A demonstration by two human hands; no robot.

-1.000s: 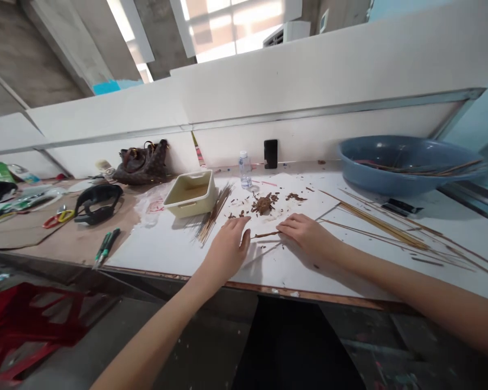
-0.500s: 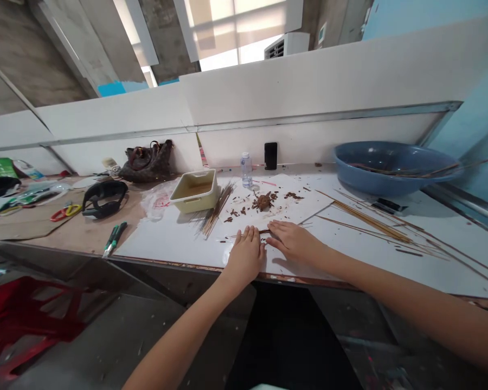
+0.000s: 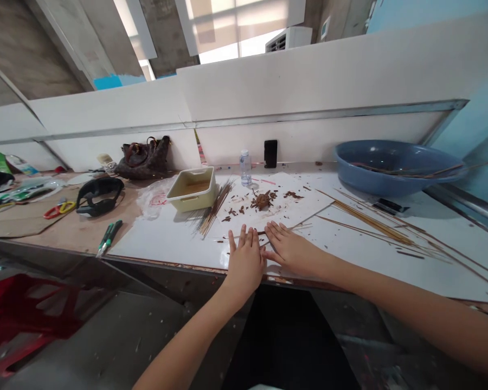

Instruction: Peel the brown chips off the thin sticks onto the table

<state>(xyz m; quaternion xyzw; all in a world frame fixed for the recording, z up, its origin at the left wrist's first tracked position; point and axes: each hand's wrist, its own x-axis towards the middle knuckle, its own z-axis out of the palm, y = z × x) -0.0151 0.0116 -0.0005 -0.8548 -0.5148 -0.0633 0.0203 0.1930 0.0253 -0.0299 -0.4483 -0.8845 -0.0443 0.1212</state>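
Left hand (image 3: pixel 246 262) flat on a white board (image 3: pixel 166 249), fingers spread apart and pointing away from the body. Right hand (image 3: pixel 293 252) flat as well, fingers close together and pointing left, just beside the left hand. Across the left fingertips, a thin brown stick (image 3: pixel 248 234) lying on the board, long axis nearly left to right, rising slightly toward the right; contact with the fingers impossible to tell at this size. Just behind the hands, a white sheet (image 3: pixel 305 208) with a brown lump (image 3: pixel 262 200) and scattered crumbs on top. Close behind the left hand, a fan of thin sticks (image 3: pixel 213 208), then a cream tray (image 3: pixel 193 189). Little room below the hands: the heels close to the bench's front edge (image 3: pixel 179 261), then a drop to the floor. Wide stretch of board to the left of the hands; to the right, long sticks (image 3: pixel 370 222) in loose lines, and a blue basin (image 3: pixel 390 168) near the far corner. Along the back wall, a water bottle (image 3: pixel 246 168) with no readable label, a phone (image 3: pixel 270 154) upright, and a patterned handbag (image 3: pixel 144 160), its monogram too small to read. Farther left, green-handled tools (image 3: pixel 109 238) and yellow-and-red scissors (image 3: pixel 59 210).
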